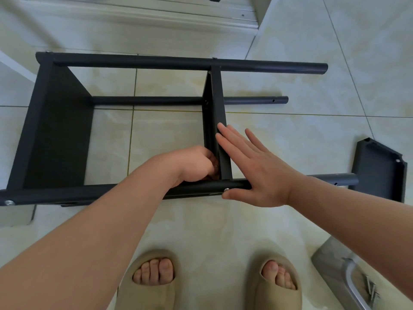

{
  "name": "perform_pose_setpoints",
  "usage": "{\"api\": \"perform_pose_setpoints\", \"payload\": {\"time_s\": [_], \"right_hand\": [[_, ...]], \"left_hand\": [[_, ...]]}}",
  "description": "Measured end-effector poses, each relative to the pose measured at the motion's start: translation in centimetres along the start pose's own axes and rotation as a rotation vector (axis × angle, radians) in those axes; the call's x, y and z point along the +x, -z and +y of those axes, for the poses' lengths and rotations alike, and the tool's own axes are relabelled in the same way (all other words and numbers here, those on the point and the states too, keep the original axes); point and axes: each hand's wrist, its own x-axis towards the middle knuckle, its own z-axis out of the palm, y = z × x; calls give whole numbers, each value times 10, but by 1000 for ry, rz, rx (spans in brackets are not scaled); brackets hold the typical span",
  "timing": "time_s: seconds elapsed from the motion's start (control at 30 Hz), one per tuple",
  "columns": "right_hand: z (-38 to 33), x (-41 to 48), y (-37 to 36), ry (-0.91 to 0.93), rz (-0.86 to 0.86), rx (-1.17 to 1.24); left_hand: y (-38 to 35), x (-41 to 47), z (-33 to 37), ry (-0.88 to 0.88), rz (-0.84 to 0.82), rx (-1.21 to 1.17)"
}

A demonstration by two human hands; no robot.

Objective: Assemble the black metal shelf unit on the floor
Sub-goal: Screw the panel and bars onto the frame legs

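Sandals (152,295), 6 o'clock. Middle shelf (217,101) braced by right hand (257,168), fingers (232,139) spread; fastener (215,167) seemingly pinched by left hand (196,164). Judged: bolting; tightening needed.

Person seen from own head cam. L forearm (93,238) & R forearm (348,211) are bare from frame edge to wrist. L grip (196,164) & R grip (254,168) are bare too. On the feet is a pair of tan foam slides: L slide (145,296) & R slide (273,296). Each is thick, rounded and one-piece, w/ a smooth matte upper and an oval open toe. Toes show through each opening, nails trimmed short.
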Motion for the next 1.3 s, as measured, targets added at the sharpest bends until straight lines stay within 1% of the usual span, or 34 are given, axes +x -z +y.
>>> {"api": "perform_pose_setpoints", "payload": {"time_s": [0.3,0.53,0.77,0.9,1.03,1.3], "right_hand": [[1,0,-5,23,40,-14],[0,0,-3,30,5,-22],[0,0,1,34,-19,-22],[-3,-3,1,41,-12,-49],[-13,-9,-11,51,48,-55],[-16,-10,-13,42,67,-38]], "left_hand": [[0,0,-1,3,-2,-39],[0,2,-5,-13,8,4],[0,0,-5,-50,8,-51],[1,-1,-6,-29,-71,-89],[-5,-4,-13,4,-134,-88],[-6,-11,-19,13,-63,-107]]}}
